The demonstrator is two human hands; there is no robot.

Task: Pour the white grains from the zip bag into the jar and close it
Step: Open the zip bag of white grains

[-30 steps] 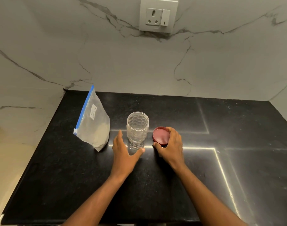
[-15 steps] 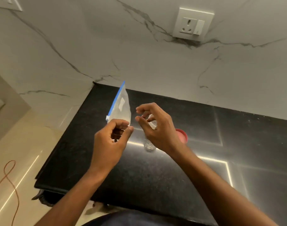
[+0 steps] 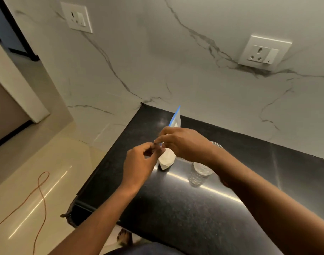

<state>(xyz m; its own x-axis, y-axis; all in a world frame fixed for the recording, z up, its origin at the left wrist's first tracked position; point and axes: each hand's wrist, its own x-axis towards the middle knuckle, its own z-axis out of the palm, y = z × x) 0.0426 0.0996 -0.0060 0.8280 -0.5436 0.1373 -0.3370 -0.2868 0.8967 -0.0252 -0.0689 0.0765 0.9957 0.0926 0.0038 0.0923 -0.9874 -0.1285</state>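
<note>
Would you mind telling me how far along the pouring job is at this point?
Early stage. Done: the jar stands open and empty on the counter; its lid is not visible. In hand: the left hand and right hand pinch the blue seal end of the zip bag, apparently opening it. Left: pouring the white grains, still inside the bag, and closing the jar.

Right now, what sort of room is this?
Probably a home kitchen: a black stone counter against a marble wall with sockets, and a jar and bag of grains on it.
</note>
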